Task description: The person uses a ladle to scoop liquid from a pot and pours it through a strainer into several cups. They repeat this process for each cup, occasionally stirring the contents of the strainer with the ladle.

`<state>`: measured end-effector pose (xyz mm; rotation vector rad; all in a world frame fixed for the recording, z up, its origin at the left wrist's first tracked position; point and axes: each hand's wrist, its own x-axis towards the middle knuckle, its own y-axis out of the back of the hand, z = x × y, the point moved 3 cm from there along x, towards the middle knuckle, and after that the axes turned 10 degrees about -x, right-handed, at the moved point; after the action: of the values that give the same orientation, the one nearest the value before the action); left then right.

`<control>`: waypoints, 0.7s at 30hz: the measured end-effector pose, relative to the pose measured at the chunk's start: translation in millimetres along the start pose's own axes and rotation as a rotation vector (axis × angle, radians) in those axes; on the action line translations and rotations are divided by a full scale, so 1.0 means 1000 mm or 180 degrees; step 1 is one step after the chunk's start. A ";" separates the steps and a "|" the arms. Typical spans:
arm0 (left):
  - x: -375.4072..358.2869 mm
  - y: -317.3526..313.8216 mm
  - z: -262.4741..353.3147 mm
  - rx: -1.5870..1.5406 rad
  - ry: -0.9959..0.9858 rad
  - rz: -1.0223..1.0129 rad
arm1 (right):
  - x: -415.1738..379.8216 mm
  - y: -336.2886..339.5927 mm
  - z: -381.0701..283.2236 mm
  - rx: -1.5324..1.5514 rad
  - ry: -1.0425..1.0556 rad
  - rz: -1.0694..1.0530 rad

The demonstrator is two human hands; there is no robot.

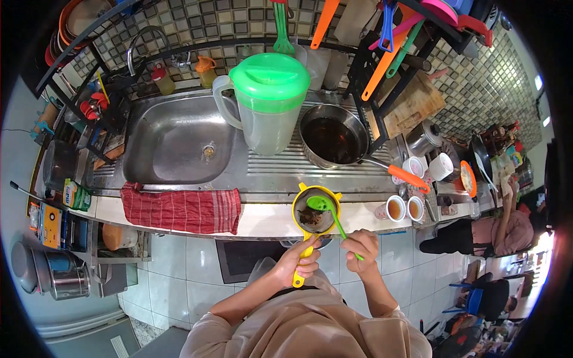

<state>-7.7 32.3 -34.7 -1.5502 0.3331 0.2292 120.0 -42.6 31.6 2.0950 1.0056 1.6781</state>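
My left hand (296, 264) is closed around the handle of a yellow strainer (301, 196), which is held level over the counter's front edge. Dark wet bits (310, 218) lie in its mesh. My right hand (362, 250) grips a small green spoon (338, 225), its bowl resting inside the strainer above the bits. Behind the strainer, a steel saucepan (327, 162) with dark liquid stands on the drainboard, its orange handle pointing right. Left of the pan is a cloudy plastic pitcher (270, 132) with a green lid, which looks closed.
A steel sink (173, 143) lies left of the pitcher. A red checked cloth (179, 209) hangs over the counter edge. Two cups of brown liquid (395, 209) stand on the right, near white cups (440, 166). Utensils hang from the rack above. Another person (498, 232) is at far right.
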 end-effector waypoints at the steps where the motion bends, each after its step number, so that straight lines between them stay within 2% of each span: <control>1: 0.000 0.000 -0.001 -0.0035 0.0001 0.0029 | 0.000 0.001 0.001 -0.0182 -0.0035 0.0091; 5: 0.001 -0.001 0.000 -0.0012 -0.0013 0.0033 | -0.003 -0.001 0.003 -0.0076 -0.0087 -0.0116; 8: 0.002 -0.001 0.000 -0.0075 0.0038 0.0005 | -0.004 0.002 0.003 0.0085 -0.0204 0.0232; 10: 0.002 -0.001 0.000 -0.0079 0.0024 0.0016 | -0.007 0.004 0.005 0.0227 -0.0820 0.0381; 11: 0.002 -0.001 0.000 -0.0079 0.0027 0.0016 | -0.006 0.003 0.005 0.0224 -0.0822 0.0381; 13: 0.001 -0.003 0.000 -0.0035 0.0010 0.0008 | -0.003 0.001 0.011 0.0533 -0.1229 0.0442; 17: 0.002 -0.002 0.001 -0.0004 -0.0001 0.0031 | 0.005 0.000 0.017 0.0509 -0.1282 0.0265; 21: 0.003 -0.005 0.001 -0.0025 -0.0006 0.0057 | 0.020 -0.004 0.018 0.0323 -0.0952 0.0155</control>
<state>-3.3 33.4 -31.3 -1.5552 0.3449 0.2463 136.8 -22.7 38.7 2.3634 0.9678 1.3043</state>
